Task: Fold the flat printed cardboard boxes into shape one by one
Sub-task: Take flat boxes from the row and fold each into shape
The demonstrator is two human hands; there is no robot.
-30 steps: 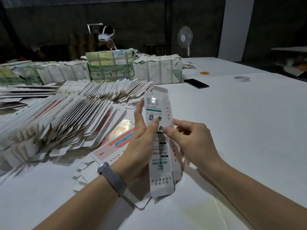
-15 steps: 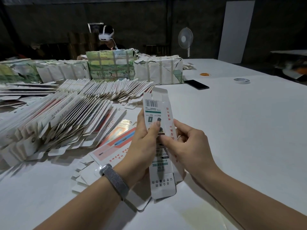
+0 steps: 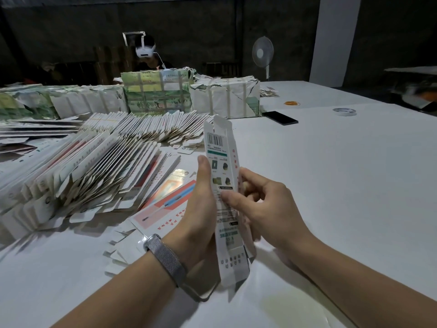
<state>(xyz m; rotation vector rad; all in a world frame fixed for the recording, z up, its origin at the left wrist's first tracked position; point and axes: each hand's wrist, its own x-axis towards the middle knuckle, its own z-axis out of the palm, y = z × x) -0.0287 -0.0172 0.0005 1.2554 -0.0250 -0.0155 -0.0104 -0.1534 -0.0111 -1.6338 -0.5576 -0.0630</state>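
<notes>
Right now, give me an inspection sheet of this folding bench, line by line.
Surface: white table, broad bare stretch on the right.
Job's things: one long printed box held upright, barcode panel facing the camera; fanned rows of flat boxes on the left.
Clutter: strapped bundles at the back, black phone, tape roll, orange rubber bands.
Grippers: left hand grips the box's left edge; right hand pinches its right side.
Cables: white lead hanging from the far person's headset.
Surroundings: dark wall, standing fan, white board.
</notes>
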